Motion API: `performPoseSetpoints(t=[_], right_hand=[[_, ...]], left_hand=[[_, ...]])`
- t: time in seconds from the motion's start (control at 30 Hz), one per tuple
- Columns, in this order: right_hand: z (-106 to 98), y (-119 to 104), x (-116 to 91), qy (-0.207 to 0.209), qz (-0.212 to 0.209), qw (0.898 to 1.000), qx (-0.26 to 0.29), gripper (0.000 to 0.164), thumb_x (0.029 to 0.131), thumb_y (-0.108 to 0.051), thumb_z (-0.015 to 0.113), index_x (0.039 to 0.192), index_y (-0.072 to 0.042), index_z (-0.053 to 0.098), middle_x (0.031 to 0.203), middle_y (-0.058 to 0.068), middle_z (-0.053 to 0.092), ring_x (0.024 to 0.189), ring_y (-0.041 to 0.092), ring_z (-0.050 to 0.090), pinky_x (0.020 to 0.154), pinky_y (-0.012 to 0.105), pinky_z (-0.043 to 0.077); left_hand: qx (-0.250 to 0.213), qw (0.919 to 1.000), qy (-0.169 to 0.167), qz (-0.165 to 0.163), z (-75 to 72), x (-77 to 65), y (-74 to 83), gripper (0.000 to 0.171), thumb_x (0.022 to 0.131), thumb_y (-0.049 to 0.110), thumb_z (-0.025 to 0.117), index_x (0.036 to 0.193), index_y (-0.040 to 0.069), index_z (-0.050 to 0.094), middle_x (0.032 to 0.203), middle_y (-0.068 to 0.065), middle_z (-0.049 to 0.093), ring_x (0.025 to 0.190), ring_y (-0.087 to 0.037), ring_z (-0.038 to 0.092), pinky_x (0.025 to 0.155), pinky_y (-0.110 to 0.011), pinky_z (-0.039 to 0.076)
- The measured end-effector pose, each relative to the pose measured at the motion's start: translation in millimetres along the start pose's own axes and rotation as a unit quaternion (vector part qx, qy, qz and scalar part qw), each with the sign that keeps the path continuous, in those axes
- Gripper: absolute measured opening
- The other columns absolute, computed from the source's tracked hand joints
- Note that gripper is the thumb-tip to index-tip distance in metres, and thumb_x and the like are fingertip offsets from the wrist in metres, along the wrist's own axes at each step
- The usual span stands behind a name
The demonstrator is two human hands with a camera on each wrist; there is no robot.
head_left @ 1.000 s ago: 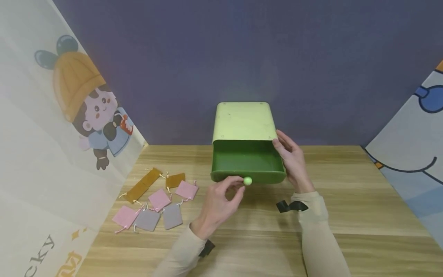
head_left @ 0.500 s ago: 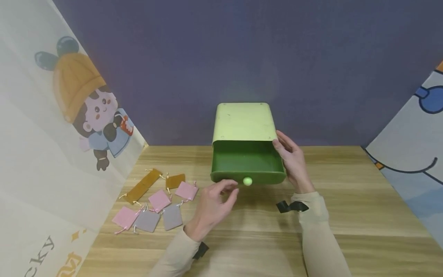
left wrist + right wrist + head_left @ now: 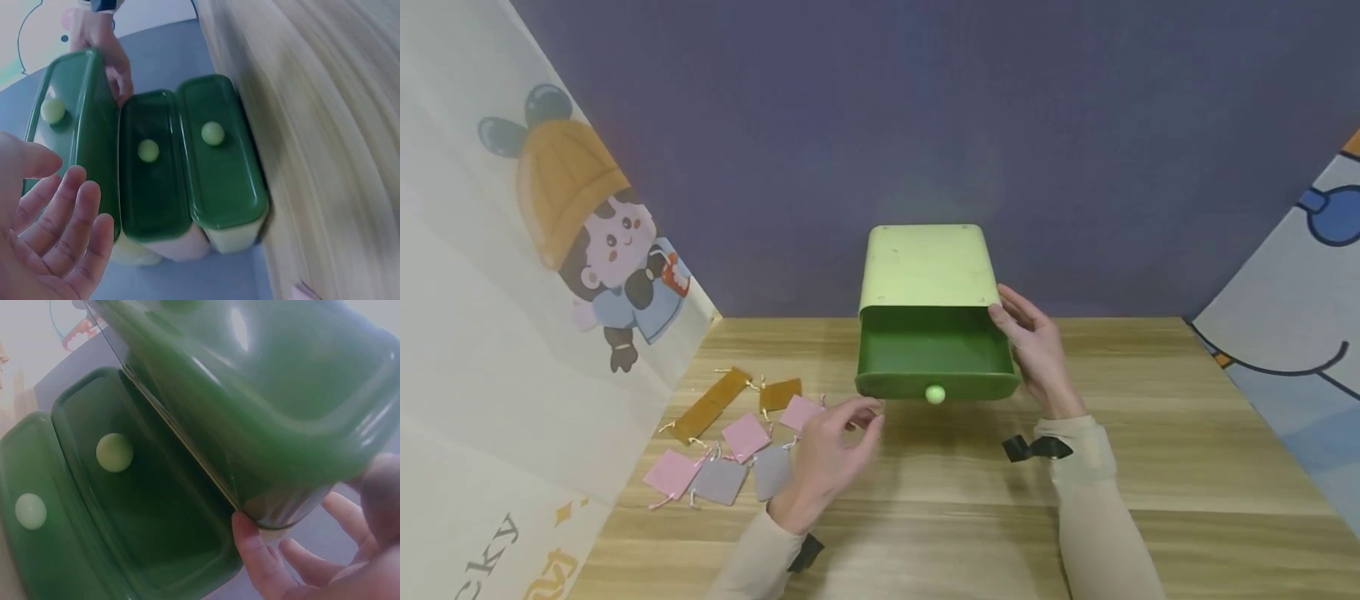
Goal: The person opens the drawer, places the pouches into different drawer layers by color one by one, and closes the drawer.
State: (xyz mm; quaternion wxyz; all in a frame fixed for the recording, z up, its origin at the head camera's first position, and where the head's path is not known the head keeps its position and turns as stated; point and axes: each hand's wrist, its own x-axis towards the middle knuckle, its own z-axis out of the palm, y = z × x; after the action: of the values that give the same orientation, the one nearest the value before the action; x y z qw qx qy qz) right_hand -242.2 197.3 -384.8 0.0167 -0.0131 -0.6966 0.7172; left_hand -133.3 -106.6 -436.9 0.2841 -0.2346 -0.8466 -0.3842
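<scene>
A three-tier cabinet has a pale green top (image 3: pixel 931 265) and dark green drawers with round knobs. Its top drawer (image 3: pixel 936 350) is pulled out, and the inside shows bare. The two lower drawers (image 3: pixel 156 187) stand closed in the left wrist view. My left hand (image 3: pixel 832 454), fingers loosely bent and holding nothing, is left of and below the top drawer's knob (image 3: pixel 935 395), beside the small drawstring pouches. My right hand (image 3: pixel 1037 354) rests against the cabinet's right side, thumb near the front top corner. In the right wrist view its fingertips (image 3: pixel 247 528) touch the side below the pulled-out drawer.
Several drawstring pouches lie on the wooden table (image 3: pixel 1150 467) at the left: brown (image 3: pixel 711 406), pink (image 3: pixel 747 437) and grey (image 3: pixel 718 480). Behind the cabinet rises a dark blue wall (image 3: pixel 775 167), with printed panels at the left (image 3: pixel 467 292) and right (image 3: pixel 1285 333).
My left hand has let go of the top drawer's knob and moved left and down toward the pouches. The right hand stays at the cabinet's side, and the drawer keeps its position.
</scene>
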Motion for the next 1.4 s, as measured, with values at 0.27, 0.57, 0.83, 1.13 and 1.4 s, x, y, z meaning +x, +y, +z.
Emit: performPoseSetpoints(t=[0.27,0.57,0.83,1.13,1.4], right_hand=[[-2.5,-2.3,-1.2,-0.020,0.011,1.000,-0.015,0.071,0.100,-0.039,0.076,0.163,-0.030,0.044,0.174,0.004,0.036,0.147,0.020,0.045,0.077,0.016,0.045],[-3.1,-1.0,1.0,-0.017,0.003,1.000,0.014,0.069,0.102,-0.033,0.074,0.164,-0.022,0.044,0.172,0.011,0.037,0.112,0.003,0.054,0.057,0.017,0.030],[-1.2,0.5,0.6,-0.019,0.001,0.999,0.028,0.068,0.103,-0.031,0.073,0.163,-0.021,0.044,0.173,0.012,0.037,0.119,0.007,0.052,0.059,0.015,0.032],[0.1,4.3,1.8,-0.011,-0.010,0.999,0.045,0.067,0.104,-0.030,0.071,0.164,-0.017,0.043,0.171,0.014,0.039,0.136,0.015,0.052,0.073,0.009,0.044],[0.2,4.5,1.5,-0.018,-0.008,0.999,0.047,0.067,0.105,-0.031,0.070,0.164,-0.018,0.042,0.173,0.013,0.036,0.159,0.029,0.035,0.133,0.039,0.026]], left_hand=[[0.023,0.9994,0.005,-0.024,-17.4,-10.5,-17.7,0.024,0.084,-0.001,0.083,0.106,0.006,0.078,0.087,-0.002,0.081,0.074,-0.011,0.073,0.068,-0.029,0.062],[0.035,0.9988,-0.012,-0.032,-26.2,-15.0,-23.2,0.021,0.087,0.003,0.082,0.107,0.006,0.078,0.088,-0.004,0.081,0.075,-0.010,0.074,0.070,-0.030,0.063],[0.072,0.9969,-0.025,-0.016,-32.9,-21.0,-34.9,0.019,0.088,0.006,0.082,0.106,0.008,0.078,0.088,-0.004,0.081,0.074,-0.010,0.074,0.068,-0.030,0.062],[0.087,0.9939,-0.046,-0.050,-41.0,-21.3,-47.9,0.018,0.091,0.008,0.080,0.109,0.008,0.078,0.098,-0.007,0.082,0.078,-0.016,0.077,0.069,-0.037,0.064],[0.161,0.9791,-0.058,-0.109,-45.9,-20.1,-53.7,0.019,0.096,0.022,0.080,0.110,0.011,0.080,0.099,-0.006,0.082,0.081,-0.021,0.076,0.068,-0.038,0.061]])
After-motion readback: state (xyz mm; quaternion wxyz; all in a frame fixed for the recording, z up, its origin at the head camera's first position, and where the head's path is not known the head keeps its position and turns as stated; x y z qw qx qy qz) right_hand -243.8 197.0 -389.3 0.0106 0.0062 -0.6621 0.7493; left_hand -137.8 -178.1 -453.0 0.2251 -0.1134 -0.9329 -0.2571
